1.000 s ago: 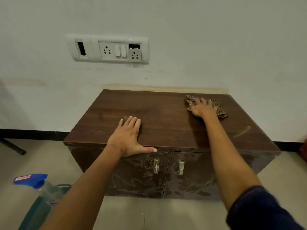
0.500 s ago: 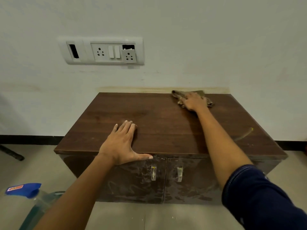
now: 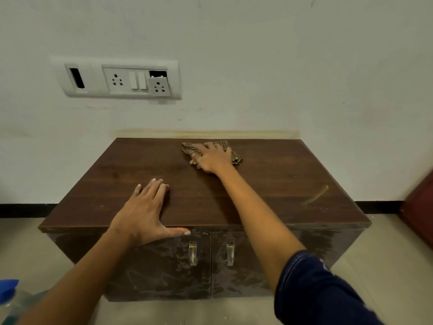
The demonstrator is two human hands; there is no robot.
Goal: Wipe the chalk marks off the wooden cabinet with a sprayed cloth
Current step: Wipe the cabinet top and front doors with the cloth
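Note:
A low dark wooden cabinet stands against the white wall. My right hand presses a brown checked cloth flat onto the top near the back edge, about the middle. My left hand lies flat with fingers spread on the front left of the top, its thumb along the front edge. A yellowish chalk streak shows on the right part of the top. Pale smears cover the two front doors.
A spray bottle with a blue head stands on the floor at the lower left. A socket and switch panel sits on the wall above. A dark red piece of furniture borders the right edge. Two metal handles are on the doors.
My right hand has slid the cloth leftward along the back of the top, from the right rear corner to about the middle. The left hand has stayed planted.

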